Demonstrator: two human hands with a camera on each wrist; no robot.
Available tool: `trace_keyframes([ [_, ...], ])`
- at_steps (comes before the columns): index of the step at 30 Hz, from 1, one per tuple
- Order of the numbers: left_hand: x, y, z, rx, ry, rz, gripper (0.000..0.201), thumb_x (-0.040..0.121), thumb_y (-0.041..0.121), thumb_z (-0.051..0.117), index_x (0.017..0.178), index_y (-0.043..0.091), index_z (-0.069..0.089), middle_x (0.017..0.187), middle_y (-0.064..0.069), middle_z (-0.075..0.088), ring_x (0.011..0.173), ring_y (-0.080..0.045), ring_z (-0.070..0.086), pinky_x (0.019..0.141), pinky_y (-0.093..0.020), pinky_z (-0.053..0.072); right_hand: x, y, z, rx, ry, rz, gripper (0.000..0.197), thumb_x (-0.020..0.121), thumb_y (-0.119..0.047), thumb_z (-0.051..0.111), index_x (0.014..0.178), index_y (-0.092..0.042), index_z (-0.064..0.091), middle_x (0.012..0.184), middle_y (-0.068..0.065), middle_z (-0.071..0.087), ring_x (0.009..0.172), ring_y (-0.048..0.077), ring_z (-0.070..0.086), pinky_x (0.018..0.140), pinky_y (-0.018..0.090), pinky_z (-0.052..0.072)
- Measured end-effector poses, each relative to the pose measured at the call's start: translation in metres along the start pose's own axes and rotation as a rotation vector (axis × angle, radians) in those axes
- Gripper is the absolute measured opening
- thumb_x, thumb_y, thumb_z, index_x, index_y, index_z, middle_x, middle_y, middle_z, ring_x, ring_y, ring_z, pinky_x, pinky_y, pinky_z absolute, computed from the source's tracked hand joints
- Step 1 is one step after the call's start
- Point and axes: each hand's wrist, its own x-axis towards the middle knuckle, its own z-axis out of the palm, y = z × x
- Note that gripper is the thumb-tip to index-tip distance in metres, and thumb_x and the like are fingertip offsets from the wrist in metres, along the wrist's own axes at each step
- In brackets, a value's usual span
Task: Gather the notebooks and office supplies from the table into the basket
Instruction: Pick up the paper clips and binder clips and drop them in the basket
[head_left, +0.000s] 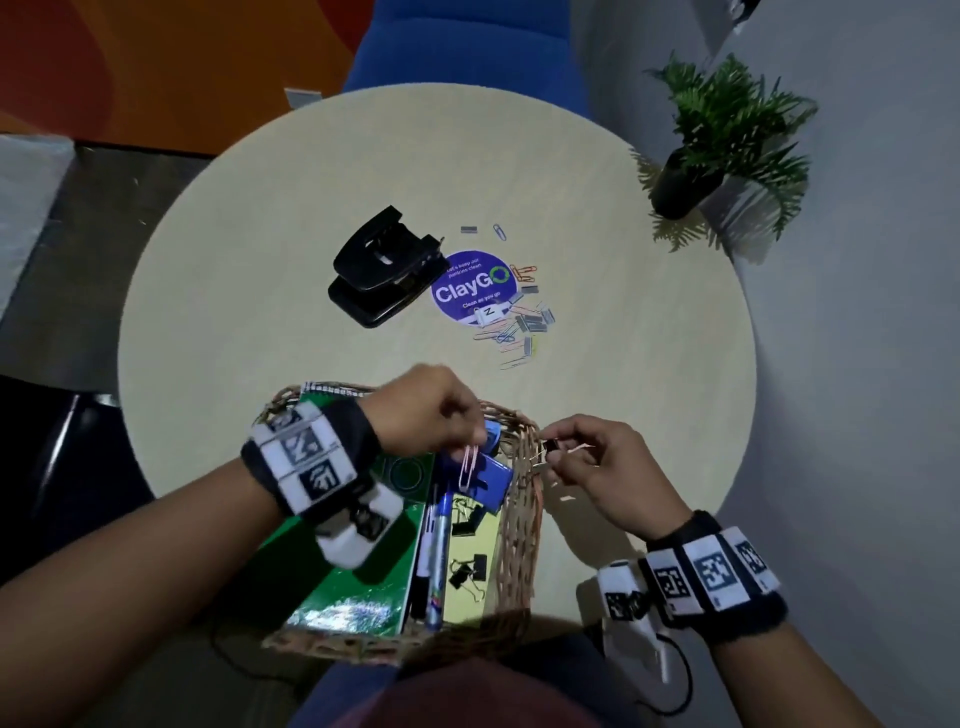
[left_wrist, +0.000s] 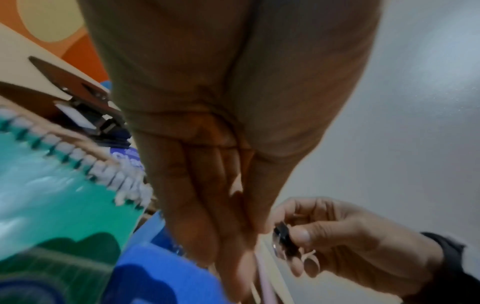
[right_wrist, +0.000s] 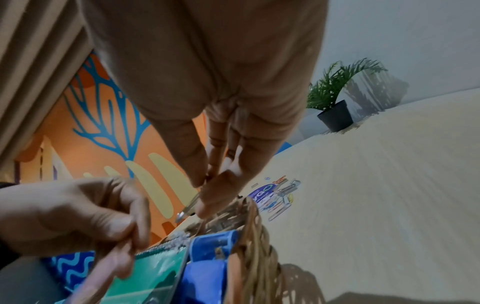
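Note:
A wicker basket (head_left: 522, 525) sits at the table's near edge and holds a green spiral notebook (head_left: 358, 571), pens (head_left: 439, 551), black binder clips (head_left: 470, 569) and a blue stapler (head_left: 485, 475). Over the basket, my left hand (head_left: 470, 441) pinches a large pink paper clip (head_left: 470, 465) that hangs down. At the basket's right rim my right hand (head_left: 553, 449) pinches a small black binder clip (head_left: 550, 448). In the left wrist view the binder clip (left_wrist: 284, 240) is between thumb and finger. In the right wrist view the pink clip (right_wrist: 96, 275) shows.
A black hole punch (head_left: 387, 265) stands mid-table. Right of it, several loose paper clips and staple strips (head_left: 524, 317) lie beside a round purple sticker (head_left: 474, 288). A potted plant (head_left: 717, 156) is at the far right edge. A blue chair (head_left: 457, 47) is beyond.

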Motion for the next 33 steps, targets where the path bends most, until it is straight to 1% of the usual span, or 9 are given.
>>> trace_keyframes([
  [3,-0.016,-0.017,0.023,0.081,-0.105,-0.001,0.019,0.091,0.021,0.061,0.1,0.012,0.074,0.088,0.0,0.077,0.076,-0.003,0.069,0.073,-0.014,0.049,-0.003,-0.003,0.014,-0.003,-0.032,-0.007,0.022,0.086,0.001,0.06,0.094,-0.018,0.069,0.086,0.017,0.066,0.072,0.034,0.071,0.078,0.048,0.059],
  [6,-0.021,-0.028,0.024,0.105,-0.021,0.005,0.027,0.094,0.018,0.055,0.117,0.012,0.068,0.11,-0.001,0.073,0.092,-0.008,0.066,0.081,-0.017,0.046,-0.006,-0.004,0.027,-0.068,-0.06,-0.018,0.022,0.085,-0.003,0.063,0.093,-0.022,0.069,0.083,0.014,0.066,0.072,0.032,0.069,0.078,0.046,0.058],
  [9,-0.026,-0.036,0.009,0.018,0.151,0.021,0.026,0.093,0.018,0.057,0.116,0.015,0.069,0.107,0.0,0.073,0.092,-0.01,0.066,0.084,-0.024,0.051,-0.009,-0.005,0.038,-0.137,-0.115,-0.001,0.018,0.084,-0.007,0.065,0.098,-0.019,0.068,0.073,-0.004,0.057,0.066,0.014,0.056,0.076,0.034,0.053],
  [12,-0.028,-0.044,-0.009,-0.039,0.25,0.001,0.021,0.091,0.022,0.061,0.109,0.019,0.071,0.09,0.002,0.076,0.083,-0.007,0.07,0.085,-0.028,0.055,-0.01,-0.009,0.048,-0.195,-0.185,0.014,0.017,0.085,-0.01,0.066,0.1,-0.017,0.067,0.074,-0.005,0.058,0.068,0.009,0.054,0.076,0.031,0.051],
  [16,-0.02,-0.041,-0.026,0.008,0.316,-0.01,0.021,0.089,0.02,0.064,0.108,0.018,0.071,0.089,0.004,0.072,0.069,0.008,0.064,0.07,-0.007,0.046,-0.008,-0.018,0.053,-0.446,-0.256,0.003,0.02,0.089,-0.013,0.057,0.107,-0.012,0.068,0.087,0.0,0.066,0.073,0.01,0.06,0.072,0.023,0.048],
  [20,0.006,-0.027,-0.045,0.154,0.396,-0.003,0.022,0.09,0.02,0.063,0.11,0.014,0.07,0.1,-0.002,0.072,0.085,-0.014,0.066,0.078,-0.02,0.046,0.013,-0.029,0.029,-0.4,-0.022,0.001,0.016,0.089,-0.012,0.058,0.101,-0.013,0.069,0.08,-0.001,0.069,0.066,0.011,0.065,0.062,0.019,0.053],
  [23,0.047,-0.014,-0.059,0.377,0.263,-0.034,0.025,0.09,0.025,0.062,0.112,0.014,0.068,0.11,-0.004,0.072,0.096,-0.019,0.066,0.088,-0.027,0.047,0.053,-0.036,0.001,-0.339,0.188,-0.01,0.012,0.087,-0.01,0.064,0.096,-0.016,0.068,0.07,-0.009,0.062,0.056,-0.002,0.057,0.056,0.011,0.046],
  [27,0.106,-0.006,-0.068,0.587,0.09,-0.123,0.026,0.089,0.024,0.063,0.109,0.011,0.071,0.111,-0.01,0.071,0.104,-0.026,0.064,0.089,-0.029,0.048,0.124,-0.022,-0.016,-0.461,0.276,0.092,0.016,0.08,-0.01,0.067,0.096,-0.012,0.071,0.084,0.011,0.071,0.075,0.023,0.065,0.078,0.034,0.056],
  [33,0.158,0.006,-0.051,0.676,0.009,-0.25,0.024,0.093,0.027,0.052,0.081,0.009,0.063,0.077,-0.011,0.056,0.073,-0.027,0.052,0.065,-0.026,0.038,0.176,-0.006,-0.003,-0.602,0.176,0.228,0.015,0.074,-0.021,0.073,0.081,-0.011,0.064,0.092,0.013,0.069,0.083,0.031,0.064,0.065,0.03,0.047],
])
